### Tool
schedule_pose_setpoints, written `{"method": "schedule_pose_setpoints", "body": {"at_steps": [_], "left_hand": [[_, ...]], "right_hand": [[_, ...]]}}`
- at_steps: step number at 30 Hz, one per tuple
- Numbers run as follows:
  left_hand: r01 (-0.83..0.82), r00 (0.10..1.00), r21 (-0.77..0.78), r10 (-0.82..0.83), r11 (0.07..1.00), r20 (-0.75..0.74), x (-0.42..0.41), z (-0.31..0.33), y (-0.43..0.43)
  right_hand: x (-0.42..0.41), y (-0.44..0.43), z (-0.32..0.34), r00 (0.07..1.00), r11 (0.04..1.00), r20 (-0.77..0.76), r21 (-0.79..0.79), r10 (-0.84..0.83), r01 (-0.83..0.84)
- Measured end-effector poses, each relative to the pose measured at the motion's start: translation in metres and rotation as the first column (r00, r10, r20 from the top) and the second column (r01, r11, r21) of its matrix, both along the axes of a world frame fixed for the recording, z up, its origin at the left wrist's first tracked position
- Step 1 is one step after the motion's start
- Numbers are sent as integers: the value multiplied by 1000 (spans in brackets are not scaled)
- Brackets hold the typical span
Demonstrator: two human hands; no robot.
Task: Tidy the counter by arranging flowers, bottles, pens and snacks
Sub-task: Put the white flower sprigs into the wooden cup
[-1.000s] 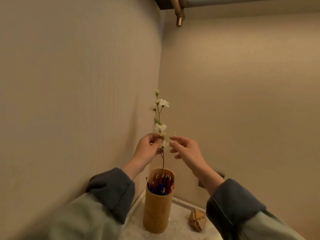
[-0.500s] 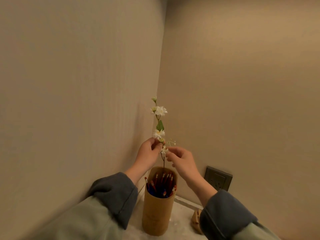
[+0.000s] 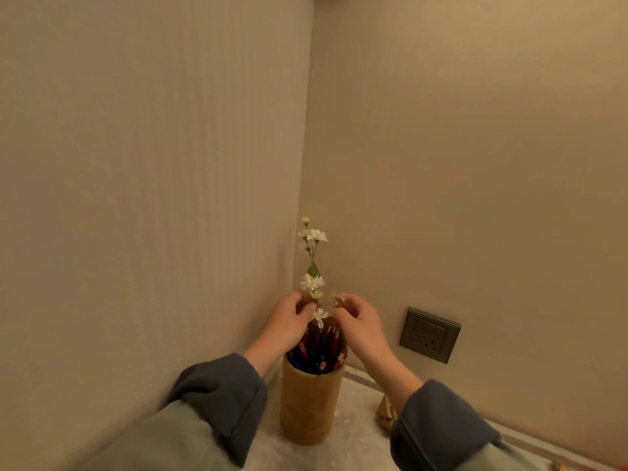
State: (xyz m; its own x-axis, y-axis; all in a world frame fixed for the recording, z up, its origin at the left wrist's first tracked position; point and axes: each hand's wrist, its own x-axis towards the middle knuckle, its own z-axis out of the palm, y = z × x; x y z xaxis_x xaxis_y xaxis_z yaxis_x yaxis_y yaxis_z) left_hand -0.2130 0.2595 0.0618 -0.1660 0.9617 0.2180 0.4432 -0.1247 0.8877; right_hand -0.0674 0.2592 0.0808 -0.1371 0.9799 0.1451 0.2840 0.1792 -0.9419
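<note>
A sprig of small white flowers (image 3: 312,281) stands upright in the corner, its stem reaching down into a tan cylindrical holder (image 3: 310,407) filled with several red and blue pens (image 3: 319,351). My left hand (image 3: 288,323) pinches the stem just above the holder's rim. My right hand (image 3: 361,326) is on the other side, its fingertips closed on a small side twig of the sprig. The lower stem is hidden among the pens.
The holder stands on a pale marble counter (image 3: 353,440) in a corner between two beige walls. A dark wall socket (image 3: 429,334) is on the right wall. A small wooden object (image 3: 385,411) lies behind my right sleeve.
Both hands have lowered the sprig, so its stem now sits deeper in the pen holder. The right hand has closed in on the sprig. The view has tilted down.
</note>
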Motion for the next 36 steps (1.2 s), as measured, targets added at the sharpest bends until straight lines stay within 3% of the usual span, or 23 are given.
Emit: {"method": "schedule_pose_setpoints", "body": {"at_steps": [13,18,21,27,30,36], "left_hand": [[-15,999,-72,17,997,36,-3,-6,-24],[-113,967,-113,135,987,217,4,1,-45],[-239,937,55,216,969,274,14,8,-71],[-336,909,424,172,841,379,53,32,-122],[-238,898,471,7,850,440,83,35,-143],[74,887,348,-221,935,405,159,17,-157]], "right_hand": [[4,-24,-2,1000,997,-7,-81,1,-2],[14,-46,-1,999,996,-14,-85,-40,39],[21,-61,-1,998,996,-24,-69,-66,64],[49,-92,-5,988,991,-85,-51,-132,128],[75,-110,-7,975,982,-120,-41,-187,183],[147,-152,-10,925,942,-182,-18,-333,336]]}}
